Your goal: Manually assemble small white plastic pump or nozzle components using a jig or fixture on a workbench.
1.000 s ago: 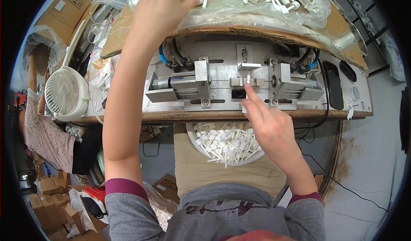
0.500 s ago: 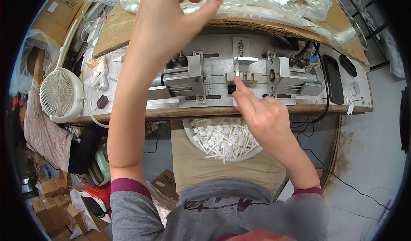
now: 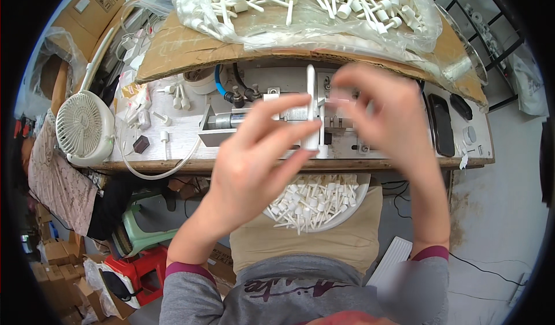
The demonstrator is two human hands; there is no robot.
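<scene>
Pinched upright between the fingertips of my left hand (image 3: 251, 157) is a white plastic stick (image 3: 311, 85), held over the front of the metal fixture. My right hand (image 3: 384, 117), smeared by motion, hovers just right of it with curled fingers. Whether it holds anything cannot be made out. Behind both hands lies the metal fixture (image 3: 217, 137) with its cylinder and clamp blocks, largely hidden. A white bowl (image 3: 363, 195) full of white capped sticks (image 3: 312, 201) rests on my lap below.
A clear plastic bag (image 3: 399, 42) of similar white pieces lies on a cardboard sheet (image 3: 167, 47) above the fixture. A small white fan (image 3: 84, 127) stands at the left, a dark phone (image 3: 441, 125) at the right. Loose white pieces (image 3: 179, 97) lie left of the fixture.
My left hand has come down from the bag with a white piece. My right hand has lifted off the fixture's centre and moved right and up.
</scene>
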